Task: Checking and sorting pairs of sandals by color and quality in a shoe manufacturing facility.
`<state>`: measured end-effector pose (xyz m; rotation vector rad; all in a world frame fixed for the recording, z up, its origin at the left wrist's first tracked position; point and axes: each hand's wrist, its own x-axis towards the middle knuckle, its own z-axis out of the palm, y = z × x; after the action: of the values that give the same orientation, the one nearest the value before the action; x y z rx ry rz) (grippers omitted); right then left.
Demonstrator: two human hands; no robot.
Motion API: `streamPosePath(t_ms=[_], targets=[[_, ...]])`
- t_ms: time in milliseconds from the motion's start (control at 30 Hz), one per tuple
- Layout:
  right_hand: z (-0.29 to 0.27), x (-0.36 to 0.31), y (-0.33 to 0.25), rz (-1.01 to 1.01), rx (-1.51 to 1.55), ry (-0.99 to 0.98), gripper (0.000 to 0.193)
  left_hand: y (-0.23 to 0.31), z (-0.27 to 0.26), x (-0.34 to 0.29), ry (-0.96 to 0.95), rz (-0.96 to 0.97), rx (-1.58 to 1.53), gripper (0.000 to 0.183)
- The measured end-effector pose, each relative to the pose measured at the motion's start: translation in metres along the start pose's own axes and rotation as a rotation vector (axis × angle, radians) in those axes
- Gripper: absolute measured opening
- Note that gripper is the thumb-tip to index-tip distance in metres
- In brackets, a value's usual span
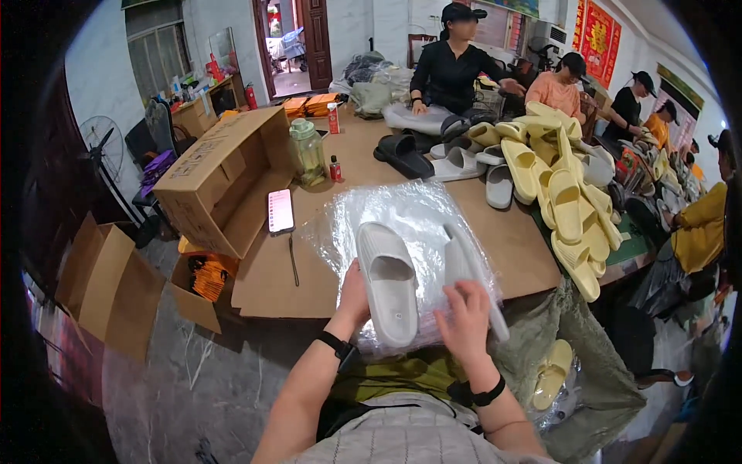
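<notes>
My left hand (355, 298) is closed on the edge of a pale grey slide slipper (392, 305), held sole-down with its strap end pointing away from me. A second pale grey slipper (466, 259) is tilted on its side to the right, slightly blurred. Over its near part is my right hand (466, 317), fingers apart and bent; whether they touch the slipper is hard to see. Below both slippers, a stack of clear plastic bags (363, 209) lies on the cardboard-covered table (267, 290).
Yellow slippers (566, 205) are heaped at the right, beside a black slipper (404, 157). On the left are an open carton (202, 185), a phone (280, 212), a pen (294, 261) and a green-lidded bottle (309, 155). A sack (595, 379) hangs near my right arm. Co-workers sit beyond.
</notes>
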<state>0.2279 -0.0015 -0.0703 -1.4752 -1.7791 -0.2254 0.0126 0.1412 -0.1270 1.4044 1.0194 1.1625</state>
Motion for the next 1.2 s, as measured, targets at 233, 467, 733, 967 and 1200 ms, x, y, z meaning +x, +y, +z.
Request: streamPosePath(t_ms=[233, 467, 733, 967, 1200], targets=[[-0.022, -0.011, 0.046, 0.358, -0.277, 0.143, 0.082, -0.022, -0.002, 0.01, -0.033, 0.44, 0.956, 0.05], [-0.039, -0.017, 0.103, 0.497, -0.34, 0.127, 0.048, -0.022, -0.004, 0.01, -0.075, 0.401, 0.978, 0.061], [-0.028, 0.004, 0.114, 0.589, 0.563, 0.196, 0.031, -0.011, 0.001, 0.008, -0.071, 0.403, 0.945, 0.061], [0.02, 0.049, 0.013, 0.667, 0.804, -0.207, 0.063, -0.01, -0.001, 0.001, -0.024, 0.462, 0.988, 0.053], [0.079, 0.039, -0.033, 0.326, 0.796, -0.175, 0.075, -0.012, 0.001, 0.002, -0.167, -0.231, -0.665, 0.041]])
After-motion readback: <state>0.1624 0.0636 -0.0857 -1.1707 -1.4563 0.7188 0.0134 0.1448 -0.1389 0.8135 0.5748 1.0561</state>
